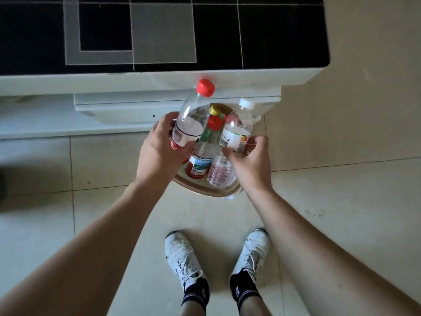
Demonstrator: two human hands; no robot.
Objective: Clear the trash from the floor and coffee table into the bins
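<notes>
Already bottles (200,156) in bin (205,190)

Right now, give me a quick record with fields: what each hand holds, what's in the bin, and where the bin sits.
left hand: grips red-capped bottle, held over the bin
right hand: grips white-capped bottle, held over the bin
bin: on the tiled floor, beside the coffee table
bin contents: several plastic bottles, including a ribbed clear bottle
step: neither held bottle released yet
</notes>
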